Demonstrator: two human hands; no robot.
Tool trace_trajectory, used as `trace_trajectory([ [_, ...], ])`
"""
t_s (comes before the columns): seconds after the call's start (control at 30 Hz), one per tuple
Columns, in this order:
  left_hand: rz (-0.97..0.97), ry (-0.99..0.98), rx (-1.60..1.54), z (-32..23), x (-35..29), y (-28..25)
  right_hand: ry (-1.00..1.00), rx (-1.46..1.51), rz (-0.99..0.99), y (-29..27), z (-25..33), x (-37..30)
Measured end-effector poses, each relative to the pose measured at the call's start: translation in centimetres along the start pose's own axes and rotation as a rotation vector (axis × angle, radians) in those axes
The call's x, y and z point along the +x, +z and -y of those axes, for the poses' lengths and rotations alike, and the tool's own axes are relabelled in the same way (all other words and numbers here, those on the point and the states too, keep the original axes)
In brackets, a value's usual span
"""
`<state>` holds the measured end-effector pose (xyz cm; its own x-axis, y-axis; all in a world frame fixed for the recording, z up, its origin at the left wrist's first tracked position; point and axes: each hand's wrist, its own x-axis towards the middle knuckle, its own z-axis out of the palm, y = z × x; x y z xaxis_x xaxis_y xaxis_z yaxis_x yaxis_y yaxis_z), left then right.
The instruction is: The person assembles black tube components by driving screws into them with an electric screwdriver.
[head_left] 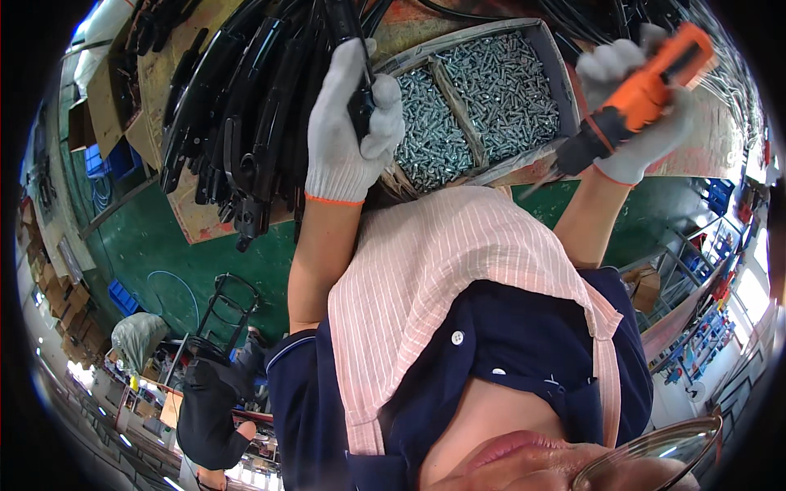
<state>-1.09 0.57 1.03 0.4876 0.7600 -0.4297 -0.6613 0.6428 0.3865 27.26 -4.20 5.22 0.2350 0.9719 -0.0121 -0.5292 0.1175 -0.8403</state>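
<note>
My left hand (348, 135), in a white knit glove with an orange cuff, is closed around a long black part (361, 106) that runs up past the top edge. My right hand (647, 147), gloved the same way, grips an orange and black power screwdriver (634, 102). Its black nose points down and left, and the tip is blurred. Between the hands stands an open cardboard box (566, 102), split by a divider (458, 114). Small silver screws (503, 94) fill both of its compartments.
Several black curved parts (266, 123) lie heaped on the worn worktable (201, 225) at left. Thin dark cables or rods (573, 16) lie behind the box, with pale ones at far right. Behind me are a green floor (151, 237), a black-framed trolley (225, 307) and another person (209, 409).
</note>
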Motion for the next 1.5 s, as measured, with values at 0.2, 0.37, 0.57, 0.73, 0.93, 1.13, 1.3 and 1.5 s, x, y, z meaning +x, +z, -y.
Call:
trace_trajectory([
  [0.2, -0.149, 0.132, 0.294, 1.0, 0.2, 1.4, 0.055, 0.849, 0.406, 3.8, -0.2, 1.3],
  [0.37, -0.183, 0.133, 0.346, 1.1, 0.5, 1.6, -0.257, 0.142, -0.090, 6.3, -3.2, 0.1],
  [0.57, -0.180, 0.138, 0.358, 1.0, 0.4, 1.4, -0.391, -0.116, -0.208, 6.4, -4.7, -0.7],
  [0.73, -0.197, 0.134, 0.362, 1.2, 0.5, 1.4, -0.375, -0.121, -0.189, 6.0, -4.9, -0.9],
  [0.93, -0.207, 0.137, 0.362, 1.3, 0.4, 1.4, -0.320, 0.120, 0.007, 4.8, -5.1, -1.1],
  [1.13, -0.178, 0.112, 0.318, 1.3, 0.5, 1.1, -0.238, 0.076, -0.094, 6.6, -5.6, -1.7],
  [1.3, -0.138, 0.121, 0.321, 1.1, 0.6, 0.8, -0.333, -0.054, -0.106, 6.3, -4.7, -1.5],
  [1.5, -0.178, 0.147, 0.349, 1.4, 0.6, 1.2, -0.275, 0.270, -0.089, 4.8, -3.1, -0.4],
])
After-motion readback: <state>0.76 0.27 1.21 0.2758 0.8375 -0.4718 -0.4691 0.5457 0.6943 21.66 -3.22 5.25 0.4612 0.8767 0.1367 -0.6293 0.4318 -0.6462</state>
